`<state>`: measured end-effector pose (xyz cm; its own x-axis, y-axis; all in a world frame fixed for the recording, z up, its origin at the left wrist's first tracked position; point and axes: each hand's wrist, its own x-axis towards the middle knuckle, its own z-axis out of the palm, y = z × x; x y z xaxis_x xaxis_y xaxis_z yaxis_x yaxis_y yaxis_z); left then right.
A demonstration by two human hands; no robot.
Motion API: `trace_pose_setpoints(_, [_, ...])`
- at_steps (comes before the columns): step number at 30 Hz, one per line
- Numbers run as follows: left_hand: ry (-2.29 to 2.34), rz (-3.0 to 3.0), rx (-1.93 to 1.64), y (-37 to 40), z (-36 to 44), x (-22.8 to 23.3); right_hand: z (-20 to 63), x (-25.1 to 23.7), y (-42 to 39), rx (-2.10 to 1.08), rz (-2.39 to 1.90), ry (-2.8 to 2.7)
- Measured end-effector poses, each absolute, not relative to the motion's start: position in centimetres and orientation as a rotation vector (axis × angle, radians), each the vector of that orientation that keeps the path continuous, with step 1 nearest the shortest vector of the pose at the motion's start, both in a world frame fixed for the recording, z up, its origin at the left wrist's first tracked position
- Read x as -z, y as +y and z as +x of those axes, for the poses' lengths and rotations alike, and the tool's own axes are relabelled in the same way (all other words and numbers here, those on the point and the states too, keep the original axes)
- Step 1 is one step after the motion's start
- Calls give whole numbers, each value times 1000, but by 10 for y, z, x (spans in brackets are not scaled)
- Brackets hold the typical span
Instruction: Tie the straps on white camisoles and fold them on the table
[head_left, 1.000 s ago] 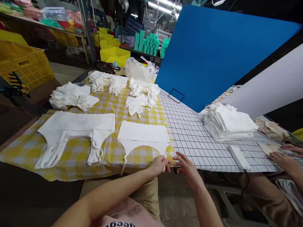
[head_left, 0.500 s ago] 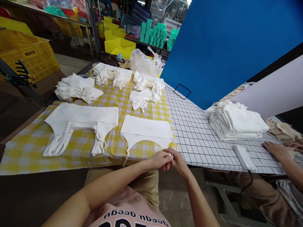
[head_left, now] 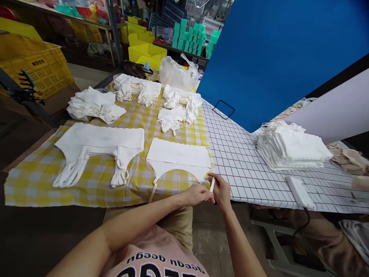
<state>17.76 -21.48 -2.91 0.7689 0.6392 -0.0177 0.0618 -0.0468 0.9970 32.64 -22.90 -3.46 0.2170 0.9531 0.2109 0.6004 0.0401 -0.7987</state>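
Observation:
A white strappy top [head_left: 178, 154] lies flat at the table's front edge, its wide band away from me and one strap hanging over the edge. Its other strap [head_left: 212, 184] runs between my two hands. My right hand [head_left: 221, 190] pinches it near the garment's right corner. Just left of that, my left hand [head_left: 200, 193] has its fingers closed on the lower part of the same strap. To the left lies a neat stack of similar white tops [head_left: 100, 138] with their straps gathered toward me.
More white tops [head_left: 95, 104] are heaped behind, near a plastic bag [head_left: 178, 73]. At right, a white stack [head_left: 294, 146] and a white corded device [head_left: 300, 192] rest on the grid cloth [head_left: 236, 165]. A blue panel [head_left: 273, 57] rises behind. A co-worker's blurred hand [head_left: 360, 182] is at far right.
My hands have moved slightly apart, my right hand up and rightward, exposing the strap between them. The co-worker's hands have drawn away to the right.

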Motion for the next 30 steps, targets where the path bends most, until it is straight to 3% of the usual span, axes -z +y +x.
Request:
trace_pose_setpoints(6, [1029, 1617, -694, -203, 177, 30, 323, 28, -232, -838, -1506, -1131])
trace_pose_setpoints(12, [819, 1527, -746, -187, 177, 34, 321, 24, -230, -1067, -1359, -1077])
trace_pose_setpoints(25, [844, 1318, -723, -182, 176, 34, 312, 40, -230, -1181, -1468, -1087])
trace_pose_setpoints(30, [951, 1598, -616, -169, 170, 37, 306, 40, -221, -1040, -1514, -1060])
